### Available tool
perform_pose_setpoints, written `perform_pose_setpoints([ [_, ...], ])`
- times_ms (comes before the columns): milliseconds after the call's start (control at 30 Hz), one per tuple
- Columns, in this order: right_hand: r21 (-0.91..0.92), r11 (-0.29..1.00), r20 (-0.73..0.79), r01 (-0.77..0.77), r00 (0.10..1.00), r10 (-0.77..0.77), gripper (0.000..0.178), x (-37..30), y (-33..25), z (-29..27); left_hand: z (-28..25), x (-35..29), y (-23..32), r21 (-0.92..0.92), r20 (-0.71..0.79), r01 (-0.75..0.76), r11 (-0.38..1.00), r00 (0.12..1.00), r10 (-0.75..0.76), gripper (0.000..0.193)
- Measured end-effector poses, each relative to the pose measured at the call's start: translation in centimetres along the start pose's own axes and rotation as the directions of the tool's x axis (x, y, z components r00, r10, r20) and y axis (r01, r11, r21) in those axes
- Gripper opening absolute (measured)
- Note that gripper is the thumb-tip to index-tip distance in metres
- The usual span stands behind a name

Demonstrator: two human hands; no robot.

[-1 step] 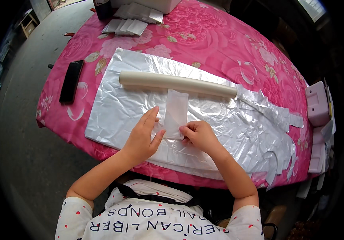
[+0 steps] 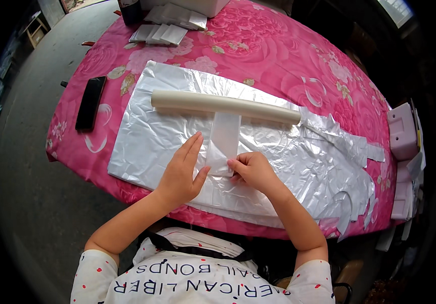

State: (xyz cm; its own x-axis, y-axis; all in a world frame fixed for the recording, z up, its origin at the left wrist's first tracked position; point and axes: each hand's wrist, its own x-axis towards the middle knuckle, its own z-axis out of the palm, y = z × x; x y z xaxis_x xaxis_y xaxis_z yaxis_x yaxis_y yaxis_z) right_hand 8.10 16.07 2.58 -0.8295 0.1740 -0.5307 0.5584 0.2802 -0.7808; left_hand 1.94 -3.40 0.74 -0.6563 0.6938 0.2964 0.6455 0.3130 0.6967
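A small, translucent white rectangular plastic piece [image 2: 225, 134] lies lengthwise in front of me, its far end against the pale roller-like tube [image 2: 223, 104]. I cannot tell whether it is a sheet or a pouch. My right hand [image 2: 252, 169] pinches its near right corner between thumb and fingers. Along its left edge, my left hand [image 2: 178, 175] is open, fingers stretched out and thumb apart. Beneath everything is a layered stack of shiny clear plastic bags [image 2: 139, 139], crumpled and ragged toward the right.
A pink floral tablecloth [image 2: 279, 40] covers the table. To the left lies a black phone [image 2: 91, 104]. Small packets in clear wrap [image 2: 160, 34] are grouped at the far left, near a dark bottle-like object [image 2: 131, 11] and a white box [image 2: 213, 6]. Pink plastic bins [image 2: 402, 131] stand at the right edge.
The translucent piece has shifted slightly away from me and to the right, its far end now meeting the tube. My hands have barely moved.
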Motion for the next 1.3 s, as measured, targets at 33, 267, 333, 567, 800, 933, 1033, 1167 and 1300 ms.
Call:
perform_pose_setpoints([
  [33,0.0,1.0,0.019,-0.019,1.0,0.019,0.027,0.3,0.0,-0.1,0.2,-0.1,-0.2,0.149,-0.03,-0.125,0.981,0.991,0.131,0.059],
  [267,-0.015,0.999,0.022,-0.036,0.999,0.036,0.024,0.8,0.2,-0.2,3.3,-1.7,0.4,0.341,0.332,-0.163,0.926,0.942,0.044,0.076],
  [333,-0.117,0.993,-0.035,0.014,0.999,-0.018,0.024,0.1,0.1,0.2,3.5,-1.8,0.4,0.363,0.337,-0.154,0.919,0.941,0.024,0.078],
  [567,-0.827,0.373,-0.033,0.42,0.627,-0.778,0.063,-1.0,1.6,1.0,3.0,-1.0,0.4,0.325,0.251,-0.155,0.933,0.965,0.073,0.07],
  [800,-0.728,0.26,0.296,0.634,0.633,-0.715,0.069,1.5,2.5,-1.4,2.3,0.5,0.2,0.419,0.238,-0.264,0.869,0.955,0.175,0.06],
  [933,-0.674,0.311,0.299,0.67,0.632,-0.715,0.069,1.1,2.0,-1.7,2.7,1.0,-0.6,0.489,0.223,-0.338,0.804,0.94,0.26,0.047],
  [1033,-0.625,0.346,0.296,0.7,0.623,-0.724,0.064,0.8,1.8,-1.9,2.4,1.6,-0.7,0.521,0.234,-0.386,0.761,0.922,0.307,0.039],
  [1167,-0.6,0.348,0.229,0.72,0.572,-0.787,0.046,0.1,3.1,-1.1,1.6,0.4,-0.5,0.318,0.212,-0.495,0.809,0.869,0.448,0.035],
  [1300,-0.609,0.289,0.147,0.739,0.463,-0.874,0.035,-1.3,4.6,1.0,1.1,-1.5,-0.5,0.236,0.187,-0.544,0.805,0.839,0.512,0.033],
])
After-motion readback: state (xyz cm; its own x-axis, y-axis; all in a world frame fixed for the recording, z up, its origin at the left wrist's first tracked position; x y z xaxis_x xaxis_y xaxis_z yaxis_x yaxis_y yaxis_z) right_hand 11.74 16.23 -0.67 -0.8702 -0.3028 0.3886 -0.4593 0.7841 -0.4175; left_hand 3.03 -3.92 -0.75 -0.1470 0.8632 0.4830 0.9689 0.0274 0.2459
